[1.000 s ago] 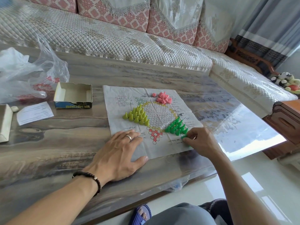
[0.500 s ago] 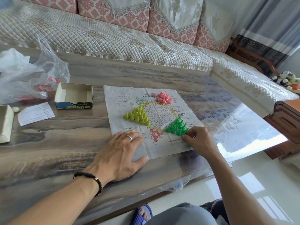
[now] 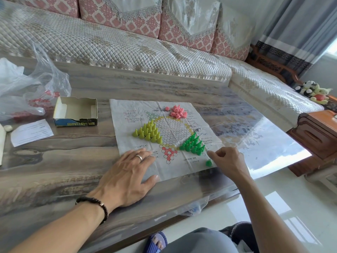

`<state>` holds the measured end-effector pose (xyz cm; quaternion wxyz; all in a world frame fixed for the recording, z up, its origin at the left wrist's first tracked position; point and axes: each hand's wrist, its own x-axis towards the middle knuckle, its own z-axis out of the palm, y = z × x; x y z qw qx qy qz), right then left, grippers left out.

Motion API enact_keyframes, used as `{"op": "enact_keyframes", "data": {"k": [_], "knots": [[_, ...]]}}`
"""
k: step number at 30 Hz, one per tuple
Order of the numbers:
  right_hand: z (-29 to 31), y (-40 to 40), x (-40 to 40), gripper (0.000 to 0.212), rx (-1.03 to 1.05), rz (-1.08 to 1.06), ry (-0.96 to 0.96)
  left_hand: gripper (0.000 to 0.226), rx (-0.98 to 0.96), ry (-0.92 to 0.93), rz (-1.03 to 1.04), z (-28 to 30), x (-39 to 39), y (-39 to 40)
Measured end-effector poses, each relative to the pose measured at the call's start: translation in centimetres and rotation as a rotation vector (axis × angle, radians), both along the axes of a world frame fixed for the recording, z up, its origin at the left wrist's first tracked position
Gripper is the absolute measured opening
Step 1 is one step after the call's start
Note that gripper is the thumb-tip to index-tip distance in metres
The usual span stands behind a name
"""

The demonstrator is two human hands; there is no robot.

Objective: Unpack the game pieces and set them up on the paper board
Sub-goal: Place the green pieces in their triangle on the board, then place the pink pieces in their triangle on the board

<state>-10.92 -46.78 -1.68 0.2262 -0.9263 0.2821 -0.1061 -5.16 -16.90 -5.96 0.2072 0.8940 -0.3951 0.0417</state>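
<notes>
Head cam, L to R: crumpled plastic bag (image 3: 27, 92) far left on the table (image 3: 54, 161), then the emptied card box (image 3: 76, 111) w/ a paper slip (image 3: 31, 132) in front of it. Paper board (image 3: 164, 137) lies flat mid-table. Yellow pieces (image 3: 148, 133) stand upright in a triangle on its left point, so that set looks done; pink pieces (image 3: 177, 111) sit in a loose heap at the far edge, some toppled, not yet placed; green pieces (image 3: 193, 144) stand in the right-hand point, nearly complete, w/ one stray green piece (image 3: 208, 163) just outside, near the board's front-right corner. Roughly halfway, I'd judge. Left hand (image 3: 127, 176) lies flat, fingers spread, pressing the board's near-left corner. Right hand (image 3: 228, 161) hovers beside the green set, fingers loosely curled, forefinger and thumb together toward the stray; can't tell if they pinch anything.
</notes>
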Motion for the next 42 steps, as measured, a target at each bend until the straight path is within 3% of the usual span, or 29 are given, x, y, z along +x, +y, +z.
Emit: {"op": "enact_keyframes", "data": {"k": [7,11,17,33,38,42], "knots": [[-0.2,0.5,0.4,0.001,0.010,0.081,0.074,0.071,0.006,-0.001,-0.017,0.0,0.0,0.0],[-0.1,0.4,0.2,0.017,0.023,0.088,0.032,0.067,-0.005,-0.017,-0.019,-0.1,0.1,0.0],[-0.4,0.2,0.7,0.008,0.038,0.027,-0.149,0.063,0.019,-0.064,-0.010,-0.2,0.0,0.0],[-1.3,0.2,1.2,0.016,0.006,0.085,-0.119,0.069,-0.031,-0.053,0.016,-0.3,0.0,-0.1],[0.0,-0.2,1.1,0.031,0.002,0.099,-0.125,0.075,-0.054,0.015,0.020,0.0,0.0,0.1],[1.8,-0.3,2.2,0.029,-0.065,0.114,-0.166,0.080,-0.101,0.118,0.025,0.9,0.3,0.1]]}}
